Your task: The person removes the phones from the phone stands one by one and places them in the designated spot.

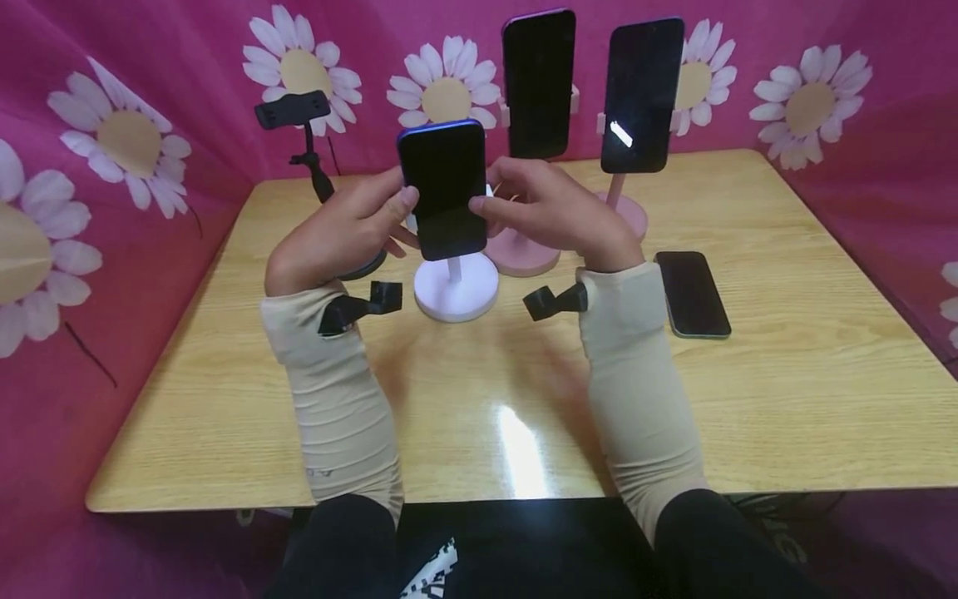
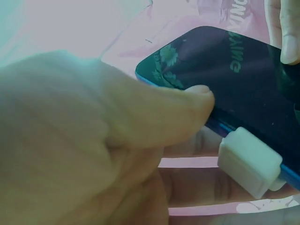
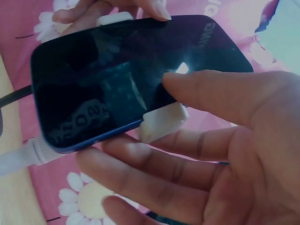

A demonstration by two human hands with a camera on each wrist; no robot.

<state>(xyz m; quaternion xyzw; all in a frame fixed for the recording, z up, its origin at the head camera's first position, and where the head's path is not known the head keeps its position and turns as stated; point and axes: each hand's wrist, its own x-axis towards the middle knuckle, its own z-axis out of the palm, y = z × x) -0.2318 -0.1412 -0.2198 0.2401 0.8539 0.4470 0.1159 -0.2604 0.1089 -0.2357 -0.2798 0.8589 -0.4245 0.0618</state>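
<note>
A blue-edged smartphone (image 1: 449, 191) with a dark screen sits upright in the side clamps of a white phone stand (image 1: 455, 299). My left hand (image 1: 344, 225) holds its left edge, thumb on the screen and fingers behind. In the left wrist view a white clamp jaw grips the phone (image 2: 248, 84) edge just beyond that thumb. My right hand (image 1: 561, 204) holds the opposite edge, its thumb on the glass. In the right wrist view the right fingers (image 3: 154, 173) spread behind the phone, near the other white clamp. The phone's back is hidden.
Two more phones stand behind in pink holders: one phone (image 1: 539, 83) in the middle, another phone (image 1: 642, 96) to the right. A black phone stand (image 1: 292, 111) is at the back left. One phone (image 1: 693, 294) lies flat on the wooden table (image 1: 808, 399), right of the right forearm.
</note>
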